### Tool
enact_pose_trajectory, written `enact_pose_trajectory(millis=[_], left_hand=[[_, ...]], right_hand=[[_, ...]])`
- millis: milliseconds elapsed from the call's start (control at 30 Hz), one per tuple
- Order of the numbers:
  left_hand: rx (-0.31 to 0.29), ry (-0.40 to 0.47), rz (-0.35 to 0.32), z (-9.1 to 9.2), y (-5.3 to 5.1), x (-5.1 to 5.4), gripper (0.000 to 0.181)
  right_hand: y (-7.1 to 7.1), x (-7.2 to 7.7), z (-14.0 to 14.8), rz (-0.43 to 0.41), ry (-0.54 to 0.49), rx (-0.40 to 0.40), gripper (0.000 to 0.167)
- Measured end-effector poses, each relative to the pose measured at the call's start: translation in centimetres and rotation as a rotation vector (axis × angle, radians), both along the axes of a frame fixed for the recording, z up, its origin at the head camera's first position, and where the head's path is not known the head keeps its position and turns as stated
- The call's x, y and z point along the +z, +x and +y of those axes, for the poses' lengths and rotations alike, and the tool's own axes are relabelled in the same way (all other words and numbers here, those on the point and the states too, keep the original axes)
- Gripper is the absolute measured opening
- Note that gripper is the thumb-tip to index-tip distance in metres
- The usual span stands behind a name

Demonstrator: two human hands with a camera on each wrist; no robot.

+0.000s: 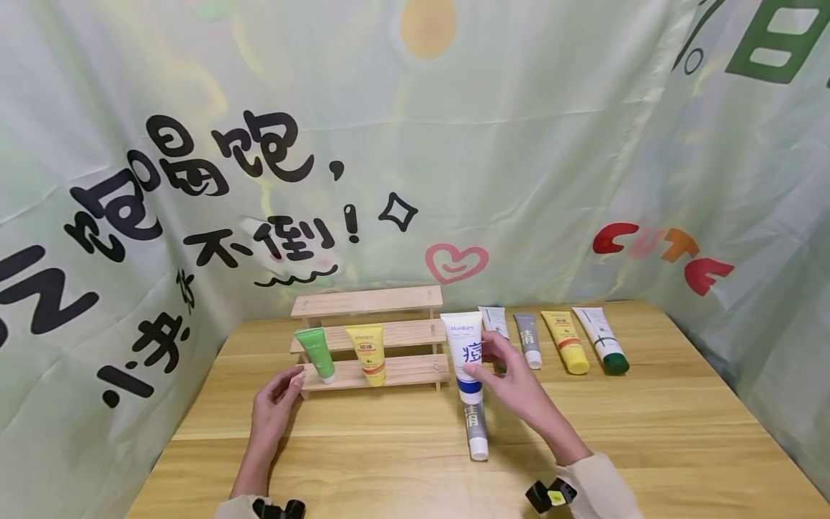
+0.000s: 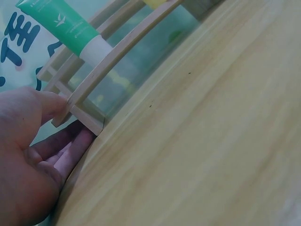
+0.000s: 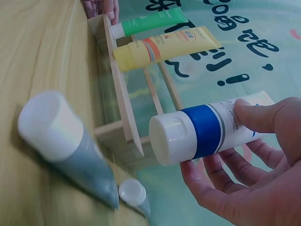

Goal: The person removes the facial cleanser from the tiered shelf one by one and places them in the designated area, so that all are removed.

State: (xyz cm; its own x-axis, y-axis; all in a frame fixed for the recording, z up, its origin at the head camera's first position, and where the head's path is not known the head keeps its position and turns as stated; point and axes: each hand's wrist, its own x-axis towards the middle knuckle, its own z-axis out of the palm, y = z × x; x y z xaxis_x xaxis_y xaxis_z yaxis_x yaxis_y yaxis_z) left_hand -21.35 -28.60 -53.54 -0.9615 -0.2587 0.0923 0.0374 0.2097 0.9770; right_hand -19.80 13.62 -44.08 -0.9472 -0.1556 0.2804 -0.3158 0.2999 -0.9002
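The white tube (image 1: 462,349) is up in the person's right hand (image 1: 515,382), cap down and nearly upright, clear of the table (image 1: 389,461) and just beside the right end of the rack (image 1: 369,298). From here I can see small lettering near its flat top, a big blue character partly behind the thumb, a blue band lower down and a plain white cap. That hand pinches it, thumb on one face and fingers, a little spread, on the other. The left hand (image 1: 274,404) is at the rack's far end, thumb against the lowest step and fingers curled in underneath, pinching the wood. On that step stand a green tube (image 1: 315,355), tilted, and a yellow tube (image 1: 368,353) nearer the middle. Below the raised tube a grey tube (image 1: 476,432) lies on the table, white cap towards the person, and a row of four tubes (image 1: 566,342) lies further back, right of the rack.
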Motion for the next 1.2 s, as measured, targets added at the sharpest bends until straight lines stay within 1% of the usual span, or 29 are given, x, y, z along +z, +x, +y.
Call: enact_pose_trajectory(millis=[100,233,367,467,533,700,800,967,1033,1200], left_hand=[[0.002,0.001,-0.002,0.0,0.0,0.0,0.038],[0.001,0.000,-0.005,0.1,0.0,0.1,0.038],[-0.002,0.001,0.000,0.0,0.0,0.1,0.038],[0.000,0.006,0.008,0.1,0.0,0.0,0.037],[0.000,0.007,0.013,0.2,0.0,0.1,0.037],[0.002,0.007,0.017,0.2,0.0,0.1,0.037],[0.004,0.003,0.006,0.0,0.0,0.1,0.038],[0.000,0.003,-0.014,-0.2,-0.2,-0.2,0.039],[0.001,0.006,-0.013,-0.2,-0.2,-0.3,0.038],[0.002,0.009,0.001,-0.1,-0.2,-0.3,0.037]], right_hand=[[0.4,-0.1,0.7,-0.013,0.023,-0.034,0.040],[1.1,-0.1,1.6,-0.047,0.045,-0.070,0.043],[1.6,-0.3,2.4,-0.054,0.064,-0.079,0.044],[1.9,-0.5,3.0,-0.051,0.074,-0.084,0.040],[2.2,-0.7,3.4,-0.065,0.086,-0.092,0.040],[2.9,-1.2,4.3,-0.145,0.103,-0.114,0.046],[3.3,-1.7,4.7,-0.184,0.103,-0.127,0.046],[3.9,-2.5,5.5,-0.222,0.097,-0.130,0.049],[4.1,-2.7,5.7,-0.239,0.097,-0.128,0.052],[4.3,-3.0,6.0,-0.328,0.081,-0.139,0.058]])
